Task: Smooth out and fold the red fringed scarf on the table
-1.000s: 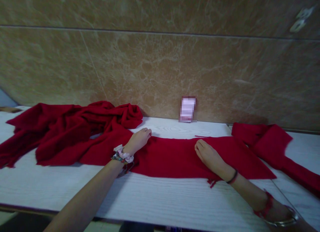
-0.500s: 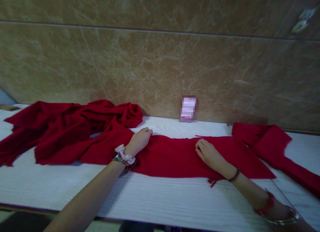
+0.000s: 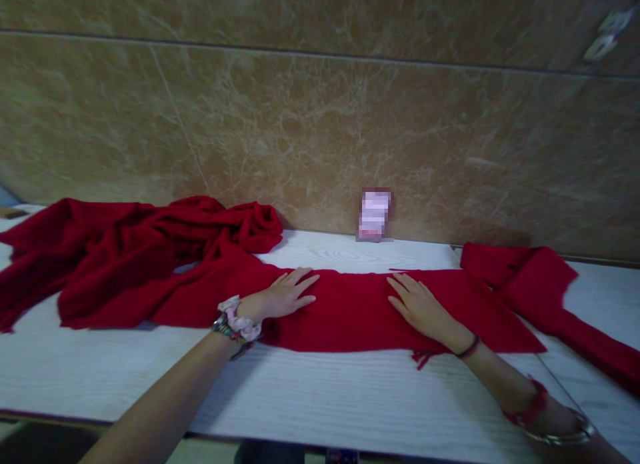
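A long red scarf [image 3: 345, 314] runs across the white wood-grain table [image 3: 325, 397]. Its middle stretch lies smooth and flat, while the left part is heaped in loose folds, with fringe at the far left. On the flat part rests my left hand [image 3: 287, 294], palm down, fingers spread. My right hand [image 3: 417, 304] also lies open on the cloth, further right, fingers pointing up and left. A small fringe tuft [image 3: 420, 359] sticks out below the near edge by my right wrist. To the right, the red cloth [image 3: 530, 277] folds over and trails off the frame.
A phone-like object with a blurred screen [image 3: 374, 214] leans upright against the brown marbled wall [image 3: 300, 131]. A white socket or switch [image 3: 607, 34] is on the wall at upper right. Dark seats [image 3: 45, 444] show beneath the table's near edge.
Both hands have gone from curled fingers to spread ones lying flat on the scarf. My left hand has turned to point more to the right. The view has shifted slightly.
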A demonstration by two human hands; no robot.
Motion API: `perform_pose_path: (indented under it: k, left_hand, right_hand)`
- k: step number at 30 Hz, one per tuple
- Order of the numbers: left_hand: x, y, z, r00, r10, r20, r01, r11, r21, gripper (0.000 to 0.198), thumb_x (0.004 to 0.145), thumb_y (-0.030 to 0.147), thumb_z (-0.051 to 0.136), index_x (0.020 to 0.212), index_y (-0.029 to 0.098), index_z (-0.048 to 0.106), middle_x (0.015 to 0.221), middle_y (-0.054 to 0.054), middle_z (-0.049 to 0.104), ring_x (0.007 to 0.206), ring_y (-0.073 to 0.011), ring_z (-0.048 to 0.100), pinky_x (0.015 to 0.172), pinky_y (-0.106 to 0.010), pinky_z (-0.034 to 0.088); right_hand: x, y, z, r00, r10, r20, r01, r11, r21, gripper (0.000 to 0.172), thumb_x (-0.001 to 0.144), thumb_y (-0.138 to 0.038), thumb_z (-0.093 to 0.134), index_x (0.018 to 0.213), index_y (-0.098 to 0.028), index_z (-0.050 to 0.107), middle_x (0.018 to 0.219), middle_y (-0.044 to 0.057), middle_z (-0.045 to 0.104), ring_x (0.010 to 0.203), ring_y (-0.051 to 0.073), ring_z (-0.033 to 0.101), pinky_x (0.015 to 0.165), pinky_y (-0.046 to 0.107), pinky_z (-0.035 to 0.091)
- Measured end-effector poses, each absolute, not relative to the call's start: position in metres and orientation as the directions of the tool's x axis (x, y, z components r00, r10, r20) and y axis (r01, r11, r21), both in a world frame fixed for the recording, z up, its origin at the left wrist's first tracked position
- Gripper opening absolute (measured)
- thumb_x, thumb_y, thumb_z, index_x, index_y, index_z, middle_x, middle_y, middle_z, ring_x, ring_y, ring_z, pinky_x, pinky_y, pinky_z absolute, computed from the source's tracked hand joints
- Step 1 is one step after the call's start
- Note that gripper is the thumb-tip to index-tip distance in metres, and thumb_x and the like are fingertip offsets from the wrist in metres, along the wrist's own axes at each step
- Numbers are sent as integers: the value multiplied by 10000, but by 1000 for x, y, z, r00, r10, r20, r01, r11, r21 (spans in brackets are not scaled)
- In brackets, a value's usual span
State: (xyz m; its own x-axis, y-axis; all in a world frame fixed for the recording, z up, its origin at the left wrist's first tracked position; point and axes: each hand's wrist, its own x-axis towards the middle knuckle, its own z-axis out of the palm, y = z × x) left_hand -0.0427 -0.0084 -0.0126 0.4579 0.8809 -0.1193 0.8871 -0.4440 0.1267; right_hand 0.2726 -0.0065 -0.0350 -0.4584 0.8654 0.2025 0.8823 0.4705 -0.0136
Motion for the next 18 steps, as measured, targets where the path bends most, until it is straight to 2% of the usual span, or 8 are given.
perform_pose_path:
  k: [3, 10, 13, 16, 18]
  left_hand:
    - [-49, -8, -10, 405, 887, -220, 914, -384, 134, 528, 867, 441, 311, 1348, 255, 202, 1429, -107, 123, 1296, -279, 90, 1007, -484, 155]
    - [-51, -7, -6, 353, 892, -283, 935, -328, 133, 549, 855, 458, 331, 1347, 246, 211, 1431, -124, 74, 1297, -287, 44, 1007, -477, 142]
    - [-47, -7, -7, 381, 905, -191, 924, -363, 123, 517, 864, 433, 332, 1337, 244, 243, 1435, -118, 68, 1297, -295, 37, 1009, -478, 148]
    - [-39, -10, -2, 433, 901, 18, 895, -432, 113, 477, 870, 405, 337, 1317, 243, 291, 1423, -107, 145, 1295, -276, 101, 1017, -448, 177]
    - [-33, -15, 3, 503, 859, 96, 850, -511, 123, 487, 855, 421, 370, 1300, 231, 323, 1396, -113, 211, 1281, -250, 172, 1021, -393, 209]
  right_hand:
    - [273, -11, -34, -443, 884, 148, 896, 443, 29, 513, 866, -400, 248, 1304, -150, 341, 1367, 102, 316, 1251, 275, 252, 962, 499, 279]
    - [273, -12, -35, -359, 925, 120, 933, 360, 13, 568, 852, -453, 264, 1311, -125, 327, 1377, 124, 287, 1261, 307, 214, 958, 521, 264]
    - [268, -14, -26, -384, 904, 188, 916, 398, -44, 553, 851, -446, 283, 1298, -126, 348, 1370, 134, 299, 1271, 282, 199, 985, 512, 231]
    - [260, -22, -11, -561, 792, 240, 797, 595, -101, 549, 853, -437, 310, 1323, -154, 300, 1401, 109, 237, 1295, 229, 132, 1028, 461, 183]
    - [255, -29, -4, -698, 689, 195, 678, 724, -130, 557, 852, -442, 328, 1348, -206, 236, 1411, 73, 220, 1300, 209, 109, 1038, 453, 163]
